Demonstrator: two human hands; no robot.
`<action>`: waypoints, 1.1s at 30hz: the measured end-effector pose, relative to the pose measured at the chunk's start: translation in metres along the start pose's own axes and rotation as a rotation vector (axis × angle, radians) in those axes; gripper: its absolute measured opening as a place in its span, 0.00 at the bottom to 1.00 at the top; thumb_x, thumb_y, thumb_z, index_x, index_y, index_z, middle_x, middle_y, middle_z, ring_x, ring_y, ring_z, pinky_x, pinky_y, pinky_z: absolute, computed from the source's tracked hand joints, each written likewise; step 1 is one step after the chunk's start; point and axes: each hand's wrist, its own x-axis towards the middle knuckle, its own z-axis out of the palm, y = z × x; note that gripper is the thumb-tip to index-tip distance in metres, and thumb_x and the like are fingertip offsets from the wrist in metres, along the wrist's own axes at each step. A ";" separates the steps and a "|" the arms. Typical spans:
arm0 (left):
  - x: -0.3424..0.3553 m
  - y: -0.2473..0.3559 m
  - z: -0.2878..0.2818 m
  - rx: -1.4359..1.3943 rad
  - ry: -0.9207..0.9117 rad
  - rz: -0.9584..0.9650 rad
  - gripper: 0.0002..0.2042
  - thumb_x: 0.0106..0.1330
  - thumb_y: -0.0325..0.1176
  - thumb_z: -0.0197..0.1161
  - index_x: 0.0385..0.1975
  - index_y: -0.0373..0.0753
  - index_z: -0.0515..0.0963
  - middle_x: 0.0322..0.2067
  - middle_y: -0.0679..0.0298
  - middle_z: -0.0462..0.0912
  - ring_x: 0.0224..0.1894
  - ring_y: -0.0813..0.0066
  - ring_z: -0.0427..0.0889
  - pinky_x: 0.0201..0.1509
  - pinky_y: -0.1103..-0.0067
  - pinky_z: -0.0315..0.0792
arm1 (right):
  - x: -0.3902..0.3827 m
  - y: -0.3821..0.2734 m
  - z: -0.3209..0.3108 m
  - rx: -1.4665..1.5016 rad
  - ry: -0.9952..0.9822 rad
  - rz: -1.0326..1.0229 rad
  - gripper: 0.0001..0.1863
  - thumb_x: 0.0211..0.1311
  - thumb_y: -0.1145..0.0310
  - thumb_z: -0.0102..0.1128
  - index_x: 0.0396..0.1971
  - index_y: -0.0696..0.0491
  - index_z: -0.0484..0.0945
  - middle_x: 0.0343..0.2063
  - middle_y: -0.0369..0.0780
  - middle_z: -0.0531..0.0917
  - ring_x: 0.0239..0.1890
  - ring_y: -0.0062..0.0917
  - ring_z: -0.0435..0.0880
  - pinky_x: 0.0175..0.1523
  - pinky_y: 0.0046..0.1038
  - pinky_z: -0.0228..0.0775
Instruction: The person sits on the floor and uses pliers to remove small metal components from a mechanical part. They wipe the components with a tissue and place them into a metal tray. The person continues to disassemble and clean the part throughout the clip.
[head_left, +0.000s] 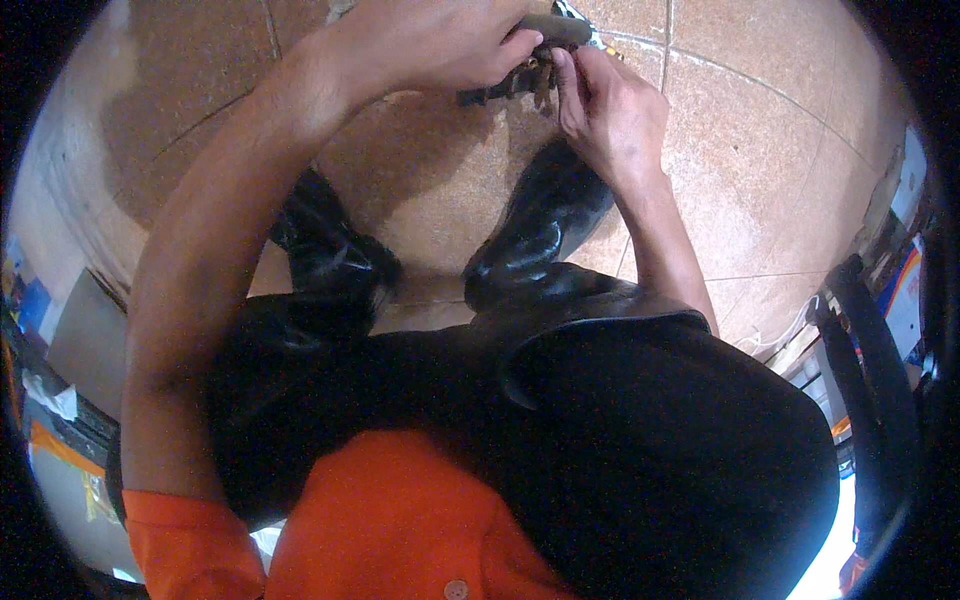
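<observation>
My left hand (450,45) reaches in at the top of the view, its fingers closed around a dark mechanical part. A smooth grey-brown cylinder (562,30) of that part sticks out past the fingertips. Below it shows a rough, dark brown and black section (515,82), partly hidden by both hands. My right hand (618,112) is at the right side of the same part. Its thumb and fingers are pinched together against the part's lower side; what lies between them is too small to make out.
Beneath the hands is a brown tiled floor (750,170). My knees, in shiny black covering (545,225), stand between the arms. A black apron (680,440) spreads over my lap. Dark straps or tubes (865,360) and a white cord (775,338) are at the right; assorted items crowd the left edge.
</observation>
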 end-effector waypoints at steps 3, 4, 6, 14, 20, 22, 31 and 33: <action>-0.002 0.005 -0.004 0.039 -0.009 -0.058 0.11 0.66 0.31 0.53 0.43 0.35 0.78 0.30 0.43 0.83 0.33 0.45 0.84 0.39 0.60 0.78 | -0.002 -0.001 -0.008 0.021 -0.108 0.170 0.12 0.65 0.57 0.59 0.29 0.51 0.78 0.28 0.43 0.82 0.30 0.43 0.83 0.34 0.40 0.76; -0.003 0.006 -0.005 0.036 -0.010 -0.063 0.11 0.66 0.31 0.54 0.43 0.35 0.78 0.29 0.43 0.83 0.32 0.45 0.84 0.38 0.60 0.78 | -0.007 0.004 -0.011 0.079 -0.056 0.237 0.12 0.64 0.58 0.60 0.30 0.51 0.77 0.28 0.44 0.82 0.31 0.43 0.83 0.36 0.40 0.76; -0.002 0.008 -0.009 0.057 -0.051 -0.085 0.10 0.66 0.30 0.54 0.43 0.35 0.78 0.28 0.43 0.83 0.32 0.45 0.84 0.37 0.60 0.79 | -0.016 0.009 -0.015 0.200 -0.002 0.304 0.10 0.63 0.61 0.61 0.32 0.52 0.78 0.30 0.45 0.82 0.34 0.43 0.83 0.39 0.39 0.77; -0.003 0.006 -0.003 0.023 0.015 -0.035 0.09 0.66 0.30 0.54 0.41 0.35 0.79 0.28 0.42 0.82 0.33 0.44 0.83 0.37 0.59 0.78 | -0.016 0.004 -0.004 0.221 0.173 -0.135 0.11 0.56 0.77 0.67 0.40 0.53 0.82 0.33 0.41 0.83 0.32 0.31 0.84 0.37 0.29 0.77; -0.005 0.013 -0.010 0.042 0.008 -0.024 0.09 0.66 0.31 0.55 0.39 0.34 0.78 0.27 0.42 0.82 0.33 0.43 0.83 0.37 0.59 0.77 | -0.005 0.004 -0.002 0.106 0.201 -0.192 0.06 0.56 0.75 0.66 0.34 0.52 0.81 0.29 0.40 0.82 0.30 0.36 0.84 0.33 0.33 0.76; -0.007 0.011 -0.008 0.062 0.026 -0.030 0.09 0.66 0.31 0.55 0.38 0.33 0.78 0.27 0.42 0.82 0.32 0.43 0.83 0.37 0.59 0.77 | -0.004 0.000 0.000 0.049 0.180 -0.182 0.03 0.57 0.73 0.65 0.32 0.52 0.80 0.27 0.40 0.81 0.28 0.37 0.83 0.31 0.35 0.75; -0.002 0.006 -0.003 0.106 0.004 -0.062 0.09 0.66 0.31 0.55 0.37 0.32 0.78 0.26 0.41 0.81 0.31 0.42 0.83 0.35 0.59 0.77 | 0.001 -0.009 0.007 -0.177 -0.004 -0.004 0.14 0.64 0.57 0.58 0.24 0.51 0.75 0.27 0.42 0.82 0.28 0.36 0.85 0.28 0.38 0.75; -0.002 0.006 -0.001 0.100 0.019 -0.058 0.10 0.66 0.31 0.55 0.37 0.32 0.78 0.26 0.41 0.81 0.32 0.42 0.83 0.36 0.59 0.78 | 0.002 -0.008 0.005 -0.165 -0.074 0.057 0.13 0.67 0.59 0.56 0.26 0.51 0.77 0.27 0.43 0.81 0.28 0.39 0.84 0.29 0.39 0.74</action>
